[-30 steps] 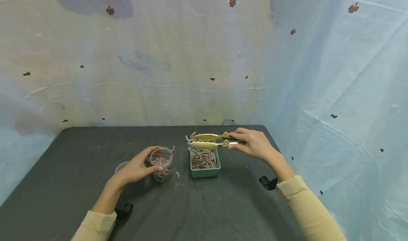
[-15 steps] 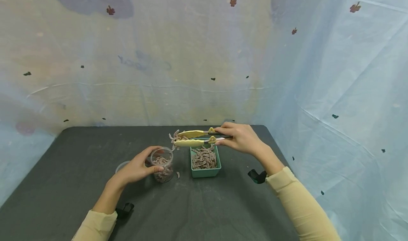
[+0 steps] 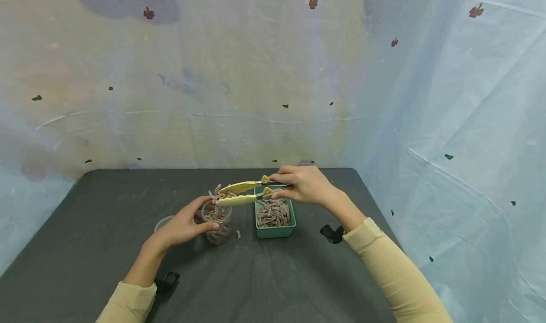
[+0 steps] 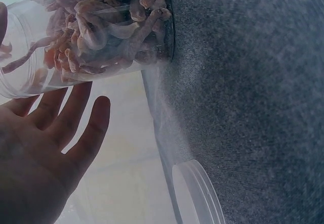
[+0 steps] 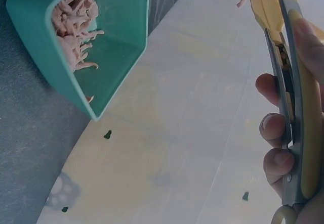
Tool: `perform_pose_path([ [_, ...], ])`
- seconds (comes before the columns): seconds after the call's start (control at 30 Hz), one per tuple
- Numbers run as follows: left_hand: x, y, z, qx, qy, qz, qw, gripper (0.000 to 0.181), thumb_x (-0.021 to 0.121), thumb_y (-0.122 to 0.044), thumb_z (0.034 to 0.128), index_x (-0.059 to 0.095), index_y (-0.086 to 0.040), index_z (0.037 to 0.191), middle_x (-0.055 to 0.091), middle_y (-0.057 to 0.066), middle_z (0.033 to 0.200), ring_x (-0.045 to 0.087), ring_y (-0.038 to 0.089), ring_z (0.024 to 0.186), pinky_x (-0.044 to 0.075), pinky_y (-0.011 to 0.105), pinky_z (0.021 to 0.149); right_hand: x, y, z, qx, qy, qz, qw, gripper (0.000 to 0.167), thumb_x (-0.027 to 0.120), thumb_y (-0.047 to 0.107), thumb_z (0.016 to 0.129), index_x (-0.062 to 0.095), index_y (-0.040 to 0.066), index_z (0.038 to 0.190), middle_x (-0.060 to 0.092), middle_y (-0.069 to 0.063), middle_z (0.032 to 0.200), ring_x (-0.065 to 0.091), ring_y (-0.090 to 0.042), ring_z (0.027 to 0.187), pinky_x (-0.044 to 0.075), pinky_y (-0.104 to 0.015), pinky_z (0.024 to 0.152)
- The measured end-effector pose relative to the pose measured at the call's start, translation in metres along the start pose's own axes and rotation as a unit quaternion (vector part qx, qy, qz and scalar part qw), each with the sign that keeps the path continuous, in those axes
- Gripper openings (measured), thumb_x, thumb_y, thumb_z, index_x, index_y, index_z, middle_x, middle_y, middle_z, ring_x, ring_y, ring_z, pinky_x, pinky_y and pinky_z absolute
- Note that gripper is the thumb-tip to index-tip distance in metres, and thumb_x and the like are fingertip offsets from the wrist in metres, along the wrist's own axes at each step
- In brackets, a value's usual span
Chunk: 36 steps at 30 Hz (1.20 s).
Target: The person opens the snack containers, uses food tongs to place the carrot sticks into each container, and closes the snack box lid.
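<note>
My left hand holds a clear plastic jar around its upper part, thumb on the near side. Brownish-pink knobbly strips partly fill the jar, which stands uncovered on the table. In my right hand is a pair of yellow-tipped tongs, gripped by the handles. Between the tips is a clump of the same strips, just above the jar's mouth. To the right, beneath the tongs and right hand, stands a green rectangular tub with many more strips; its far rim is partly covered by the tongs.
A clear round lid lies left of the jar, mostly behind my left hand in the head view. One loose strip lies between jar and tub. The dark table backs onto a plastic sheet.
My right hand has carried the tongs and clump of strips leftward from above the tub to the jar's mouth. The left hand and jar have stayed in place.
</note>
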State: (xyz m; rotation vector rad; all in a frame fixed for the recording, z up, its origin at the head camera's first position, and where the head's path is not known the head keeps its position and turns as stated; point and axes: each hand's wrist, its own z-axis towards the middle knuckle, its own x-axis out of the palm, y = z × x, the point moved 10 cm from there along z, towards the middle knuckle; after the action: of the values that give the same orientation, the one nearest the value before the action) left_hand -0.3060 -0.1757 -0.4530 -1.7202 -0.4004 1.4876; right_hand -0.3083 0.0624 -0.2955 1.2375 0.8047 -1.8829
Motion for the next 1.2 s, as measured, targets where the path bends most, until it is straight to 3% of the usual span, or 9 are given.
perform_pose_path([
  [0.3, 0.0, 0.001, 0.0, -0.006, -0.001, 0.001, 1.0, 0.088, 0.071, -0.049, 0.0893, 0.028, -0.009, 0.154, 0.04, 0.022, 0.15, 0.051, 0.042, 0.127, 0.051, 0.055, 0.092, 0.009, 0.013, 0.016, -0.037, 0.031, -0.006, 0.9988, 0.045, 0.07, 0.051, 0.087, 0.071, 0.024, 0.123, 0.063, 0.006, 0.094, 0.049, -0.003, 0.059, 0.03, -0.018, 0.048],
  [0.57, 0.0, -0.002, 0.001, 0.01, -0.007, -0.012, 0.9999, 0.079, 0.073, -0.047, 0.0885, 0.035, -0.014, 0.15, 0.047, 0.016, 0.143, 0.057, 0.034, 0.118, 0.053, 0.046, 0.084, 0.018, 0.017, 0.026, -0.03, 0.092, -0.012, 0.9952, 0.044, 0.068, 0.05, 0.09, 0.069, 0.026, 0.127, 0.064, 0.005, 0.099, 0.055, -0.006, 0.066, 0.039, -0.021, 0.053],
  [0.73, 0.001, -0.002, 0.001, 0.01, -0.007, -0.012, 0.9999, 0.08, 0.073, -0.047, 0.0882, 0.035, -0.015, 0.151, 0.045, 0.017, 0.147, 0.056, 0.035, 0.12, 0.053, 0.048, 0.085, 0.022, 0.018, 0.031, -0.029, 0.121, -0.016, 0.9921, 0.047, 0.065, 0.052, 0.092, 0.067, 0.027, 0.131, 0.065, 0.004, 0.103, 0.056, -0.007, 0.069, 0.039, -0.022, 0.054],
  [1.0, 0.0, -0.001, 0.0, 0.005, -0.007, -0.006, 0.9999, 0.084, 0.073, -0.049, 0.0878, 0.033, -0.013, 0.152, 0.042, 0.02, 0.15, 0.055, 0.039, 0.122, 0.053, 0.05, 0.085, 0.024, 0.017, 0.037, -0.025, 0.137, -0.012, 0.9902, 0.046, 0.065, 0.051, 0.092, 0.066, 0.027, 0.131, 0.066, 0.005, 0.106, 0.057, -0.007, 0.07, 0.036, -0.021, 0.051],
  [1.2, 0.0, -0.002, 0.001, 0.01, -0.007, -0.011, 0.9999, 0.085, 0.073, -0.048, 0.0879, 0.033, -0.011, 0.153, 0.044, 0.02, 0.146, 0.059, 0.034, 0.114, 0.054, 0.045, 0.081, 0.025, 0.018, 0.039, -0.03, 0.136, -0.007, 0.9902, 0.047, 0.065, 0.052, 0.092, 0.066, 0.027, 0.131, 0.067, 0.003, 0.106, 0.057, -0.007, 0.069, 0.038, -0.022, 0.052],
])
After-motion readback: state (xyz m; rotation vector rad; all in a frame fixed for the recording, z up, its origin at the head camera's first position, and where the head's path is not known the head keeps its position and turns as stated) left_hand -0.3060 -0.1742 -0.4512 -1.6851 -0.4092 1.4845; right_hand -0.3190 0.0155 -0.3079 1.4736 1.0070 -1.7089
